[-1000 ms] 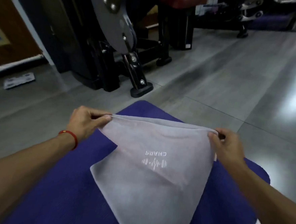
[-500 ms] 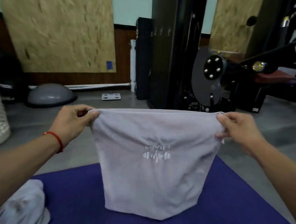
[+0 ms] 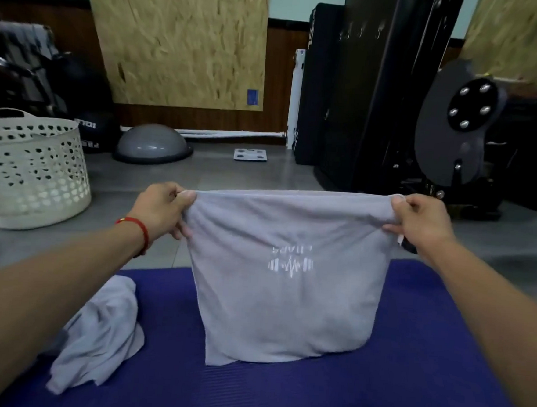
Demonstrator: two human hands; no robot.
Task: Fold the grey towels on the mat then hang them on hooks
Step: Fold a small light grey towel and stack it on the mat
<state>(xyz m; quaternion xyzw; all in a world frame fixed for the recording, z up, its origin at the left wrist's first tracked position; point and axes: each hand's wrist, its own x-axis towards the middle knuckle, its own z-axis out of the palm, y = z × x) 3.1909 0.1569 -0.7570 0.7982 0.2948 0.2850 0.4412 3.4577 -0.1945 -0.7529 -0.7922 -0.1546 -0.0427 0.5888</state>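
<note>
A grey towel (image 3: pixel 285 303) with a white logo hangs stretched between my hands above the purple mat (image 3: pixel 408 372). My left hand (image 3: pixel 162 208) pinches its upper left corner and my right hand (image 3: pixel 418 223) pinches its upper right corner. The towel's bottom edge touches the mat. A second grey towel (image 3: pixel 102 334) lies crumpled on the mat at the left, partly behind my left forearm. Small hooks (image 3: pixel 361 33) show on the black machine frame at the back.
A white perforated laundry basket (image 3: pixel 31 171) stands on the floor at the left. A grey half-ball trainer (image 3: pixel 152 144) and a white scale (image 3: pixel 250 154) lie near the far wall. A black weight machine (image 3: pixel 379 93) with a grey plate (image 3: pixel 456 127) stands right behind the mat.
The view has swung up from the floor to the wall. The towel rose from lying on the mat to hanging upright between both hands, and the crumpled towel and basket came into view.
</note>
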